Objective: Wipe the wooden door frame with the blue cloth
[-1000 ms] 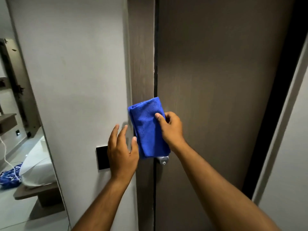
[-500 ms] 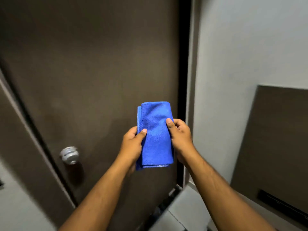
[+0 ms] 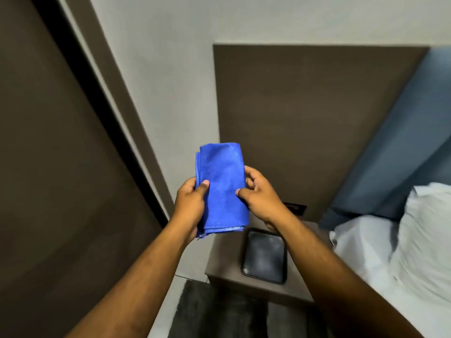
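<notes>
A folded blue cloth (image 3: 223,186) is held upright in front of me by both hands, away from any surface. My left hand (image 3: 190,203) grips its left edge with the thumb on the front. My right hand (image 3: 262,196) pinches its right edge. The wooden door frame (image 3: 117,93) runs diagonally at the upper left, beside the dark brown door (image 3: 48,154). Neither hand nor the cloth touches the frame.
A brown bedside table (image 3: 224,264) stands below the cloth with a black tray (image 3: 264,257) on it. A bed with white pillows (image 3: 402,252) and a blue headboard (image 3: 395,147) lies at the right. A dark rug (image 3: 214,313) covers the floor.
The view has swung right, from the door and frame to the bedside table and bed. The cloth left the frame and both hands now hold it in the air.
</notes>
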Demonstrator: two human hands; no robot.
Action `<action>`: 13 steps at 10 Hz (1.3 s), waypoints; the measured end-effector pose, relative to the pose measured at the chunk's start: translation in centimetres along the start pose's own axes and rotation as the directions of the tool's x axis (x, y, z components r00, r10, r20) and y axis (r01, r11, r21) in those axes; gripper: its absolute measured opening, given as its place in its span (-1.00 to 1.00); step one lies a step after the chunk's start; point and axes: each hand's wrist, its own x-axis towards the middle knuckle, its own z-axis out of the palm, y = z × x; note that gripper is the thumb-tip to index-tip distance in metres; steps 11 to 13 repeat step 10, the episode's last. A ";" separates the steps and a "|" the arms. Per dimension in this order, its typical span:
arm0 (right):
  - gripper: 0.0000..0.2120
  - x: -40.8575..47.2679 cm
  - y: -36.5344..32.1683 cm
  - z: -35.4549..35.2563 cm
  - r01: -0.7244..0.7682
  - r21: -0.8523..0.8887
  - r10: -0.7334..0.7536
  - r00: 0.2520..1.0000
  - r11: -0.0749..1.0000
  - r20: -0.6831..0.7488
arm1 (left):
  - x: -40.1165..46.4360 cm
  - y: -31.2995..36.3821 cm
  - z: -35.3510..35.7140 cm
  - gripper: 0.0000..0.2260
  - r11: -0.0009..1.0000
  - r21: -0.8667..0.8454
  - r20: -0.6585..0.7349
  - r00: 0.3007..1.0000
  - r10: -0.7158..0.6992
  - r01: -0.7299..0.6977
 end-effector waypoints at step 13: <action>-0.43 8.7 51.6 -15.0 -0.657 -0.316 0.555 0.751 0.684 -0.358 | 21.8 -46.9 16.3 -0.64 0.682 0.676 0.169 0.843 -0.511 0.278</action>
